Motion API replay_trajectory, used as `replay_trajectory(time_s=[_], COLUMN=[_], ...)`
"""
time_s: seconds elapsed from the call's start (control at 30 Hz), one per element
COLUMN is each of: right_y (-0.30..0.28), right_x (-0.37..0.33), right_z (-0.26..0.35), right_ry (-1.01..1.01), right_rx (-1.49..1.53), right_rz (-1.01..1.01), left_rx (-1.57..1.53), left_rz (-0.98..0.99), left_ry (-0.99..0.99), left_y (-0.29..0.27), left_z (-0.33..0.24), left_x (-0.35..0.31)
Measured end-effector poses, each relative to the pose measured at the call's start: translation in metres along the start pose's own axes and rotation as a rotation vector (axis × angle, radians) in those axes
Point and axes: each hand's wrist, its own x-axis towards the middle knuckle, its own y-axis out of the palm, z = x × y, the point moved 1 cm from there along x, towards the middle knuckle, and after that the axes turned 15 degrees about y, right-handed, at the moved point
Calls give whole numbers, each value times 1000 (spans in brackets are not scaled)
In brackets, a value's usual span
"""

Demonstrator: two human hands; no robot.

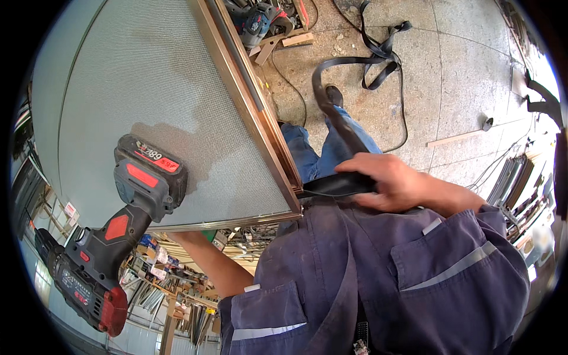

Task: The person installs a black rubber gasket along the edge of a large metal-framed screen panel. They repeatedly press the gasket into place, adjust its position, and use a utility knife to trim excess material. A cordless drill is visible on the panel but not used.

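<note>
My right hand is closed around a flat black rubber strip at waist height. One end of the strip meets the corner of a bronze-coloured metal frame. From my hand, the rest loops away and lies tangled on the floor. The frame edges a grey, finely textured panel with a darker patch on it. My left hand reaches beneath the near edge of the panel, and its fingers are hidden. A black and red cordless drill lies on the panel at the left.
Beyond the frame, power tools sit beside wood offcuts. Thin cables cross the concrete floor near my feet. A long thin wooden strip lies to the right, and bundled dark profiles are stacked farther right.
</note>
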Motion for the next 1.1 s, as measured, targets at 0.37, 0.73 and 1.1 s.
replay_trajectory(time_s=[0.37,0.73,1.1], right_y=[-3,10,26], right_x=[-19,-3,7], right_z=[-13,-3,3], right_ry=[175,184,113], right_rx=[283,333,240], right_rz=[-121,-160,-172], left_rx=[25,23,-18], left_rz=[-6,-21,-47], left_ry=[-1,-19,-26], left_y=[4,-2,-8], left_z=[-8,-7,-10], left_x=[5,18,29])
